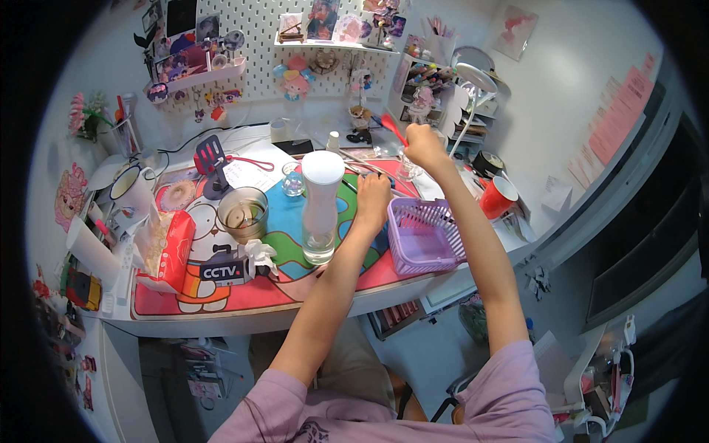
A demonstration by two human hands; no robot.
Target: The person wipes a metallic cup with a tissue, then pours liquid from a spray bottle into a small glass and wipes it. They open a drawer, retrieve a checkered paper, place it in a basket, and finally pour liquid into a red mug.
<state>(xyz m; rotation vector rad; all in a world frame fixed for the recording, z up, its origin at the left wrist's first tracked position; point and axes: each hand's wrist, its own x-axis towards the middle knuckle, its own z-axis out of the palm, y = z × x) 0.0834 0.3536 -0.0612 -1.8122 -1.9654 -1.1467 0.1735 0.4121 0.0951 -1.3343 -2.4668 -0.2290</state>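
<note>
My right hand is raised over the back right of the desk, closed around a red spoon-like utensil whose wide end points up and left. My left hand rests low over the desk mat, with its fingers curled near some thin rods or cords; whether it grips one is hidden. Just left of it stands a tall clear container with a white lid. A purple plastic basket sits to its right, under my right forearm. A small glass jar is partly visible below my right hand.
On the left are a brown glass bowl, a toy camera, crumpled tissue, a red tissue pack and an enamel mug. A red cup and a desk lamp stand at the right.
</note>
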